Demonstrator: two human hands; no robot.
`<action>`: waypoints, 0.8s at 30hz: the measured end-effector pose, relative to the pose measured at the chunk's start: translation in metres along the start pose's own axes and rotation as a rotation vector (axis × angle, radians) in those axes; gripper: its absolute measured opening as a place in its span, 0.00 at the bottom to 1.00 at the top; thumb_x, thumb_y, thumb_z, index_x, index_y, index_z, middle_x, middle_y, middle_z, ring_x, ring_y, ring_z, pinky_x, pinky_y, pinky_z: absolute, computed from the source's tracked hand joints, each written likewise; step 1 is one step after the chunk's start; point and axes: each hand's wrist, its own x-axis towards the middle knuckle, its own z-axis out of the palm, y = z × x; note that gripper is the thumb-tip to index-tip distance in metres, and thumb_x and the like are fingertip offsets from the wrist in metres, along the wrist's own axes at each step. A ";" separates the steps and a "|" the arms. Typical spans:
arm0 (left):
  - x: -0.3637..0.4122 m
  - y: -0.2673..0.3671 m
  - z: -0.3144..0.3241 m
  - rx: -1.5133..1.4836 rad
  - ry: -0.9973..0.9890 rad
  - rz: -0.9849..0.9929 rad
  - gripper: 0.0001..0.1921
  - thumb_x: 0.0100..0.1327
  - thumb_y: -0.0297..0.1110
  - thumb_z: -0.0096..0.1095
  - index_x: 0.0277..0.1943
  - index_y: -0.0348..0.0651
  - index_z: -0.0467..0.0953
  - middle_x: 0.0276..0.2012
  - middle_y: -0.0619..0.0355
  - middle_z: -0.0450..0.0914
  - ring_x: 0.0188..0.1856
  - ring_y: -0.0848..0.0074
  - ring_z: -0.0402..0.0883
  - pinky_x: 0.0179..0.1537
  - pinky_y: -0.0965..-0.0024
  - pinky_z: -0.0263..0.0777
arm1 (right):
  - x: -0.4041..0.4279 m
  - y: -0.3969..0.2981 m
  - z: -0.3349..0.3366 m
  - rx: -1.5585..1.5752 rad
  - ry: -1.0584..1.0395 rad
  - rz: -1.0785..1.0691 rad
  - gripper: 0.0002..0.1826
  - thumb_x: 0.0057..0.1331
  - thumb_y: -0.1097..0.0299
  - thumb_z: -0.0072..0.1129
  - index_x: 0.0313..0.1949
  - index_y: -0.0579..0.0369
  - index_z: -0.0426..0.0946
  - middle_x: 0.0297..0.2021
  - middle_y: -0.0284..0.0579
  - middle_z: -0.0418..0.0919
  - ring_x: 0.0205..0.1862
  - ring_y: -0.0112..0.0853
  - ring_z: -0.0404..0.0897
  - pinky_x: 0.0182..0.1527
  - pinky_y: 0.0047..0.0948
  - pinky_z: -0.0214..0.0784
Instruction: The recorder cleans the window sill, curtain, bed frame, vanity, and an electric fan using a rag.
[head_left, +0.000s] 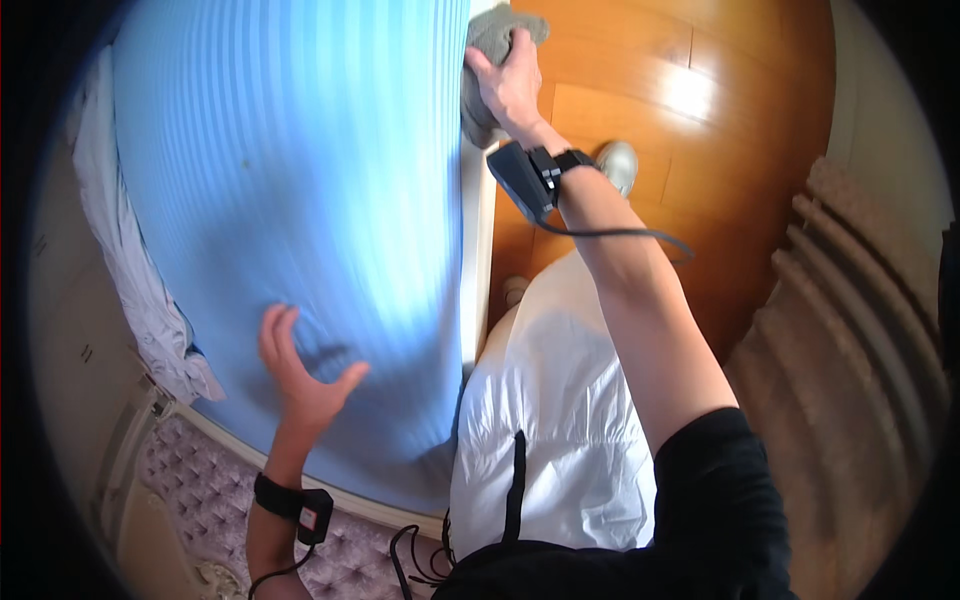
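Note:
A grey-green cloth (484, 112) is bunched under my right hand (513, 84), which grips it on the pale side rail (474, 247) of a bed. Beside the rail lies the mattress (360, 210), covered in light blue striped fabric. My left hand (311, 367) is over the near part of the mattress, fingers spread and nothing in it. Whether its fingertips touch the fabric, I cannot tell. Each of my wrists carries a strapped black device with a cable.
A purple tufted headboard (360, 555) borders the near end of the bed. White crumpled fabric (142, 285) runs along the far left edge. Glossy wooden floor (600, 82) lies to the right, with a brownish curtain (832, 360) hanging beyond. My shoe (619, 166) stands close to the rail.

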 end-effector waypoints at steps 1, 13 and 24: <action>0.026 0.014 -0.006 -0.002 0.010 -0.003 0.48 0.38 0.41 0.75 0.61 0.36 0.54 0.60 0.39 0.53 0.61 0.48 0.54 0.59 0.48 0.51 | 0.011 0.004 -0.002 -0.012 -0.053 0.010 0.33 0.53 0.60 0.61 0.53 0.62 0.58 0.47 0.59 0.66 0.49 0.53 0.68 0.50 0.43 0.61; 0.298 0.084 -0.069 0.408 0.048 -0.007 0.56 0.37 0.50 0.73 0.64 0.30 0.48 0.64 0.38 0.50 0.67 0.55 0.49 0.64 0.47 0.39 | -0.055 0.004 -0.014 -0.040 -0.190 0.324 0.31 0.58 0.57 0.58 0.53 0.63 0.56 0.46 0.59 0.63 0.48 0.54 0.65 0.48 0.43 0.63; 0.308 0.085 -0.045 0.430 0.105 0.042 0.65 0.26 0.61 0.73 0.59 0.18 0.50 0.60 0.28 0.53 0.64 0.48 0.54 0.62 0.49 0.46 | 0.176 -0.041 0.009 -0.070 0.035 0.023 0.29 0.57 0.60 0.56 0.51 0.65 0.57 0.46 0.63 0.64 0.46 0.57 0.67 0.48 0.46 0.62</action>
